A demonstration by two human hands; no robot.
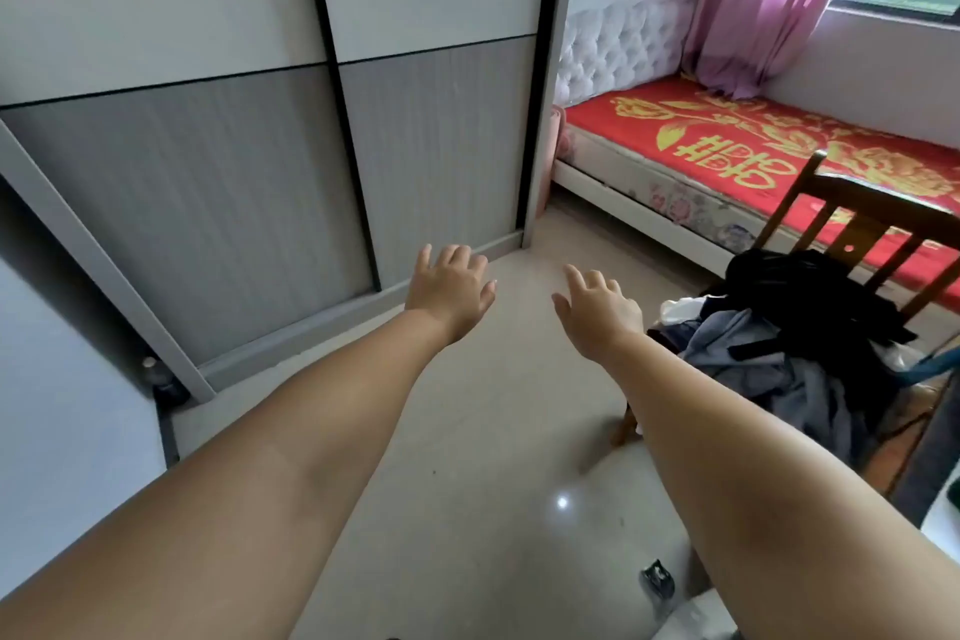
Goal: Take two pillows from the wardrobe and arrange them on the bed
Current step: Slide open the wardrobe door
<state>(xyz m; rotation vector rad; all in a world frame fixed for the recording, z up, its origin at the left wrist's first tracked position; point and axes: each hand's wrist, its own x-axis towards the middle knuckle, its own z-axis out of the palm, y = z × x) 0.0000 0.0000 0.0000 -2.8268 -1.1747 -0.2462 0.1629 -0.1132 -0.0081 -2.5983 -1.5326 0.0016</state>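
Note:
A grey and white wardrobe (pixel 260 130) with two sliding doors fills the left; both doors are closed, so no pillows show. The bed (pixel 737 140) with a red and gold cover and a white tufted headboard lies at the right, behind the wardrobe's end. My left hand (pixel 452 288) stretches forward over the floor near the wardrobe's bottom rail, fingers apart and holding nothing. My right hand (pixel 597 307) reaches out beside it, also spread and holding nothing. Neither hand touches the doors.
A wooden chair (pixel 852 224) heaped with dark clothes (pixel 789 333) stands at the right, between me and the bed. A pink curtain (pixel 779 0) hangs by the window. A small dark object (pixel 657 579) lies on the pale tiled floor (pixel 493 457).

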